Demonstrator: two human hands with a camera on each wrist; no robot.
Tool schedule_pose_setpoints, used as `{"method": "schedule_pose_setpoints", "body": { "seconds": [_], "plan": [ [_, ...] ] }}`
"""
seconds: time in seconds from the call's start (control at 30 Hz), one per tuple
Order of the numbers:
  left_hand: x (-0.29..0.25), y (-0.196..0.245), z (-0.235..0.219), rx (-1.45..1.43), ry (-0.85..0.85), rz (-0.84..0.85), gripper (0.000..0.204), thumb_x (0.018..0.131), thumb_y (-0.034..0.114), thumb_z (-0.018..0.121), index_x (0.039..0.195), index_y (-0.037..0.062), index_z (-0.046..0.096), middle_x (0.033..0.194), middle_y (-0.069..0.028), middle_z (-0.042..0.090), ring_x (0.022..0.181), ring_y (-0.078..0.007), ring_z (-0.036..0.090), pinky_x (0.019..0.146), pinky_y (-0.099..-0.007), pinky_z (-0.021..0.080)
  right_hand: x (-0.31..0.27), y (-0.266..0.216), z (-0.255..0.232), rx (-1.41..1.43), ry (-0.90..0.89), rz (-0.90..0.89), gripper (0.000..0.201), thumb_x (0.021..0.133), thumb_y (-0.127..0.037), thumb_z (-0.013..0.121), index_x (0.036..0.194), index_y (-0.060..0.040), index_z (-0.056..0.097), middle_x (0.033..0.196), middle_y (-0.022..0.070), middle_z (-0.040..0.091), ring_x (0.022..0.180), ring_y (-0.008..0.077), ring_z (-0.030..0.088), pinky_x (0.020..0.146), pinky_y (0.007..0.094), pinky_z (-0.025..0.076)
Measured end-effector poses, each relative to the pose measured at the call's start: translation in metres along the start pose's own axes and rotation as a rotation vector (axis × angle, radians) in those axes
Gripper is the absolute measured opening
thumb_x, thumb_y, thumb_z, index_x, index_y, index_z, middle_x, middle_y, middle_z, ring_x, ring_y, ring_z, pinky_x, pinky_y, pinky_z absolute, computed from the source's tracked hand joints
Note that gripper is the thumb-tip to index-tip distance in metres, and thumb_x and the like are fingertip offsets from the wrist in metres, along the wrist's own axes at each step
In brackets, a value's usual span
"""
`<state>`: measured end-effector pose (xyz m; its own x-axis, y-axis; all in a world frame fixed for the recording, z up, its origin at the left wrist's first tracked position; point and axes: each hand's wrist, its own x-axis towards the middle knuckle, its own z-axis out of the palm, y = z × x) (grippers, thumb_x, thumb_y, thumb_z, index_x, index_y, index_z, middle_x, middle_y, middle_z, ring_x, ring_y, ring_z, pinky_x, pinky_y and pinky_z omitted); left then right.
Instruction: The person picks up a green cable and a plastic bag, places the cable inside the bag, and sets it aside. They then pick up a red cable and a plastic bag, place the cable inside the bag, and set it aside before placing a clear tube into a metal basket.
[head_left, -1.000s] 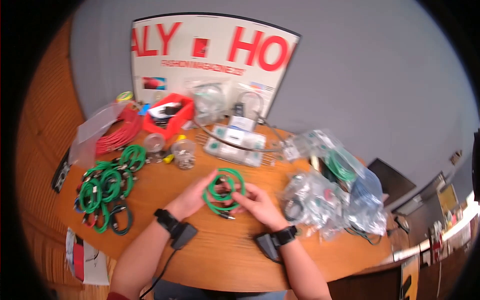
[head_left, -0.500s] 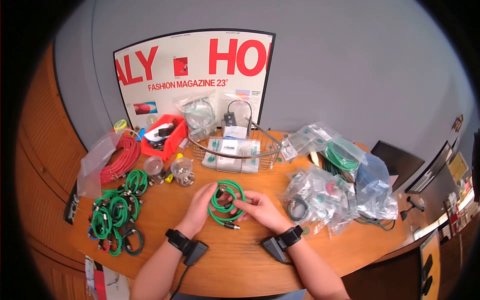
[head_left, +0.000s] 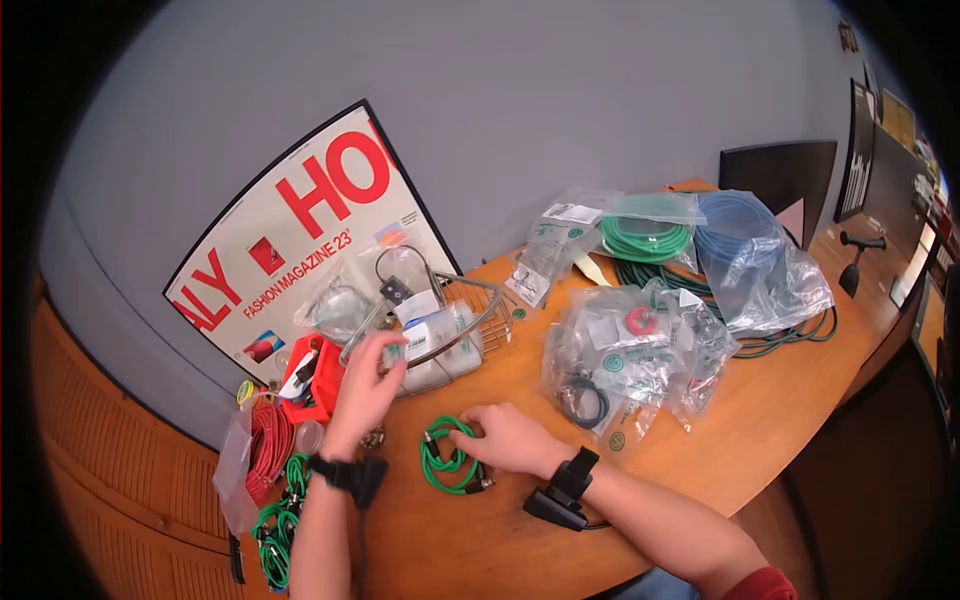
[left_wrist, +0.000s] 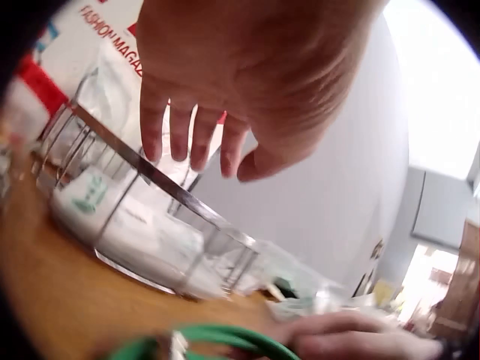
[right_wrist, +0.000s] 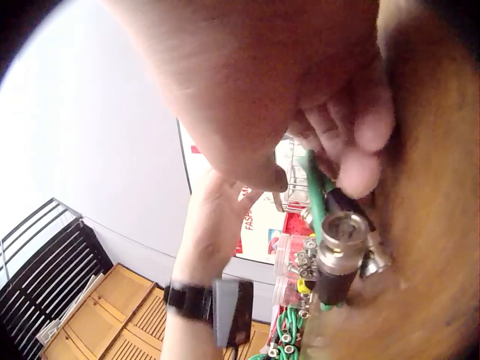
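Observation:
The coiled green cable (head_left: 440, 478) lies on the wooden table in the head view, dark and metal connectors along it. My right hand (head_left: 510, 440) is at its right edge, fingers curled around part of the coil. In the right wrist view, a metal connector (right_wrist: 345, 238) stands out below the fingertips. My left hand (head_left: 366, 388) is raised by the left end of the wire basket, holding nothing. Its spread fingers appear above the basket rim (left_wrist: 154, 174) in the left wrist view. White packets (left_wrist: 139, 231) lie in the basket.
Clear bags (head_left: 640, 340) and bagged cable coils (head_left: 735, 240) cover the table's right part. At the left are a red bin (head_left: 322, 385), red cable (head_left: 268, 440) and more green coils (head_left: 272, 540). A framed poster (head_left: 290, 240) leans against the wall.
My left hand has let go of the green coil and moved up towards the basket. The coil has gone from between both hands to the tabletop beside my right hand. The head view has turned right.

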<state>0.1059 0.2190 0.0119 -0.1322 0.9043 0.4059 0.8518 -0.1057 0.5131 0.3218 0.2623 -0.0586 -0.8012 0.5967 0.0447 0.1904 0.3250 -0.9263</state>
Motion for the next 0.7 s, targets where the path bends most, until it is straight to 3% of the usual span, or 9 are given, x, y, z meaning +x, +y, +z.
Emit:
{"method": "schedule_pose_setpoints", "body": {
  "seconds": [0.03, 0.1, 0.17, 0.2, 0.3, 0.37, 0.4, 0.47, 0.7],
  "plan": [
    [0.019, -0.004, -0.001, 0.254, -0.129, 0.06, 0.034, 0.084, 0.012, 0.06, 0.117, 0.0028, 0.054, 0.114, -0.0157, 0.059, 0.11, -0.0274, 0.055, 0.093, -0.0373, 0.045, 0.003, 0.004, 0.001, 0.009, 0.009, -0.003, 0.034, 0.088, -0.033, 0.058, 0.089, -0.0002, 0.066, 0.073, 0.0177, 0.067, 0.061, 0.0299, 0.066, 0.064, 0.0397, 0.054],
    [0.055, -0.03, 0.001, 0.323, -0.247, 0.06, 0.042, 0.081, 0.015, 0.064, 0.12, 0.0028, 0.052, 0.111, -0.0174, 0.06, 0.107, -0.0303, 0.057, 0.092, -0.0389, 0.046, 0.005, 0.014, 0.006, -0.222, 0.187, -0.082, 0.034, 0.087, -0.034, 0.056, 0.092, -0.0018, 0.066, 0.079, 0.0218, 0.067, 0.073, 0.0375, 0.066, 0.072, 0.0455, 0.053],
    [0.086, -0.061, 0.007, 0.405, -0.41, -0.05, 0.063, 0.074, 0.023, 0.072, 0.128, 0.0037, 0.047, 0.107, -0.019, 0.062, 0.101, -0.0327, 0.06, 0.089, -0.0385, 0.047, 0.006, 0.019, 0.007, -0.165, 0.22, -0.092, 0.033, 0.087, -0.033, 0.056, 0.093, -0.002, 0.065, 0.081, 0.0218, 0.067, 0.077, 0.0377, 0.065, 0.073, 0.0459, 0.052],
    [0.091, -0.059, 0.008, 0.403, -0.409, -0.146, 0.061, 0.072, 0.023, 0.074, 0.125, 0.0033, 0.051, 0.107, -0.019, 0.063, 0.098, -0.0308, 0.062, 0.084, -0.0377, 0.049, 0.006, 0.021, 0.008, -0.104, 0.235, -0.11, 0.032, 0.087, -0.032, 0.056, 0.094, -0.0023, 0.064, 0.083, 0.0219, 0.067, 0.081, 0.038, 0.065, 0.074, 0.0464, 0.052],
    [0.1, -0.07, 0.022, 0.359, -0.41, -0.115, 0.044, 0.071, 0.022, 0.074, 0.109, 0.0046, 0.062, 0.097, -0.0145, 0.066, 0.09, -0.0286, 0.064, 0.078, -0.0376, 0.05, 0.007, 0.023, 0.01, -0.123, 0.24, -0.107, 0.029, 0.086, -0.028, 0.056, 0.099, -0.0029, 0.062, 0.083, 0.0211, 0.067, 0.08, 0.0382, 0.065, 0.074, 0.0464, 0.052],
    [0.094, -0.058, 0.022, 0.514, -0.311, -0.183, 0.025, 0.07, 0.02, 0.074, 0.09, 0.006, 0.068, 0.093, -0.0114, 0.067, 0.084, -0.0282, 0.065, 0.073, -0.0383, 0.051, 0.007, 0.025, 0.014, -0.138, 0.227, -0.128, 0.029, 0.085, -0.025, 0.056, 0.104, -0.0033, 0.059, 0.083, 0.0208, 0.067, 0.079, 0.0385, 0.065, 0.073, 0.047, 0.052],
    [0.09, -0.053, 0.021, 0.515, -0.316, -0.194, 0.025, 0.07, 0.02, 0.074, 0.09, 0.006, 0.068, 0.093, -0.0114, 0.067, 0.084, -0.0282, 0.065, 0.073, -0.0383, 0.051, 0.008, 0.026, 0.015, -0.133, 0.218, -0.125, 0.029, 0.085, -0.025, 0.056, 0.104, -0.0033, 0.059, 0.083, 0.0208, 0.067, 0.079, 0.0385, 0.065, 0.073, 0.047, 0.052],
    [0.083, -0.045, 0.017, 0.606, -0.128, -0.05, 0.017, 0.071, 0.018, 0.073, 0.083, 0.0066, 0.068, 0.088, -0.0101, 0.067, 0.082, -0.0292, 0.065, 0.073, -0.0386, 0.051, 0.008, 0.025, 0.015, -0.147, 0.261, -0.146, 0.031, 0.085, -0.025, 0.056, 0.107, -0.0034, 0.058, 0.083, 0.0208, 0.067, 0.08, 0.0384, 0.065, 0.073, 0.0467, 0.052],
    [0.062, -0.028, -0.018, 0.559, 0.058, 0.032, 0.019, 0.084, 0.019, 0.065, 0.098, 0.0096, 0.072, 0.094, -0.0141, 0.069, 0.085, -0.0329, 0.065, 0.073, -0.0382, 0.051, 0.005, 0.014, 0.006, -0.124, 0.229, -0.051, 0.033, 0.088, -0.028, 0.055, 0.111, -0.0049, 0.055, 0.091, 0.0201, 0.068, 0.088, 0.0379, 0.064, 0.078, 0.0466, 0.051]
  ]
}}
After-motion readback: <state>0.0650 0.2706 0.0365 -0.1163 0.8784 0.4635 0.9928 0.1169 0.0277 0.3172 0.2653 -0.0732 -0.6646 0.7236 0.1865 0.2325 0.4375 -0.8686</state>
